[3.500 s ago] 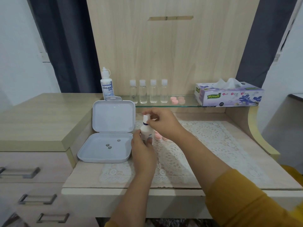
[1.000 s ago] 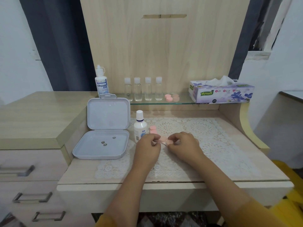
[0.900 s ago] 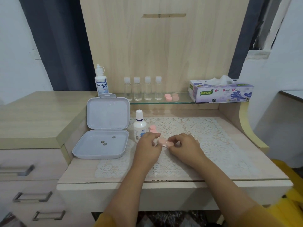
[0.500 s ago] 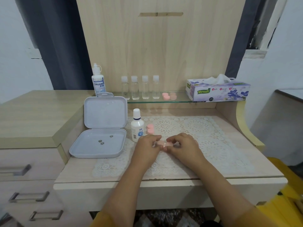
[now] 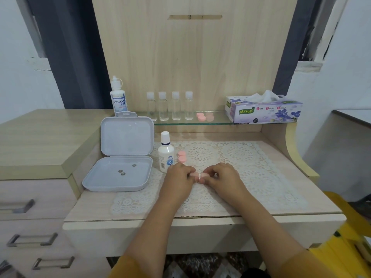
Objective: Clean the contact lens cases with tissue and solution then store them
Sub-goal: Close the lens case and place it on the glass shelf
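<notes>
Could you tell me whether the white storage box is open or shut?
Open: the storage box has its lid standing upright.

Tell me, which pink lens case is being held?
The pink case on the lace mat, pinched between the left hand and right hand. The others lie untouched beside the small bottle and on the glass shelf.

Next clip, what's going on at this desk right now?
A person is working on a pink contact lens case over the lace mat, pinching it with the left hand and the right hand, one at each end. A capped solution bottle stands just left of them, with another pink case beside it. The grey storage box lies open. The tissue box sits on the glass shelf; neither hand holds a tissue.
</notes>
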Demonstrator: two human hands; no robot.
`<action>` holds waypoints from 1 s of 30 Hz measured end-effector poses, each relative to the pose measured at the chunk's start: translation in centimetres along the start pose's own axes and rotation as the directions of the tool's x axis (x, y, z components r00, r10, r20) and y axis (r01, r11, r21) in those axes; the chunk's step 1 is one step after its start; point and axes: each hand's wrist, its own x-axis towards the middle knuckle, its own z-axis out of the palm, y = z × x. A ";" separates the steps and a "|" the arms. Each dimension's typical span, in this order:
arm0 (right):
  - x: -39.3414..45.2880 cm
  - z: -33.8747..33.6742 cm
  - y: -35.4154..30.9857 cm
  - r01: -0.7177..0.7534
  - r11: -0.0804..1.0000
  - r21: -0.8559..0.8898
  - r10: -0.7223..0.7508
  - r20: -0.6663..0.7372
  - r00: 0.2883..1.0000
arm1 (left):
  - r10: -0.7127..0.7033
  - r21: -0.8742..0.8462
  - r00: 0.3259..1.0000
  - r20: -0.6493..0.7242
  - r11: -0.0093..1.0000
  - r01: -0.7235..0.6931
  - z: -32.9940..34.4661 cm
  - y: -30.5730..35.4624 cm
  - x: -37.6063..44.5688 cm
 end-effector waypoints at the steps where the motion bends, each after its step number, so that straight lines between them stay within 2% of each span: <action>1: 0.0 0.0 0.0 0.014 1.000 -0.012 -0.014 0.006 1.000 | -0.002 -0.001 1.000 0.000 1.000 0.002 0.0 0.0 0.0; 10: -0.3 -0.1 0.0 0.124 0.986 -0.113 -0.115 0.086 0.990 | 0.009 0.001 1.000 -0.004 1.000 -0.009 0.0 0.0 -0.1; 12: -0.4 -0.1 -0.1 0.116 0.986 -0.118 -0.109 0.064 0.992 | 0.009 0.002 1.000 -0.009 1.000 -0.009 0.0 -0.1 -0.1; 16: -0.4 -0.2 -0.4 0.000 1.000 0.013 0.000 -0.001 1.000 | 0.007 0.020 1.000 -0.014 1.000 -0.007 0.0 -0.1 0.0; 18: -0.4 -0.2 -0.1 0.013 0.997 0.071 -0.014 0.015 1.000 | 0.000 0.016 1.000 -0.013 1.000 0.000 0.0 0.0 0.0; 20: -0.5 -0.2 0.0 0.029 0.996 0.084 -0.031 0.021 0.999 | -0.002 0.014 1.000 -0.014 1.000 0.002 0.0 0.0 0.0; 24: -0.4 -0.3 -0.4 -0.042 0.998 0.051 0.042 -0.007 0.999 | -0.006 0.004 1.000 -0.010 1.000 0.006 0.0 0.0 -0.1; 30: -0.6 -0.4 0.0 -0.016 0.995 0.101 0.014 0.020 1.000 | -0.011 0.004 1.000 -0.019 1.000 0.011 0.4 -0.3 0.1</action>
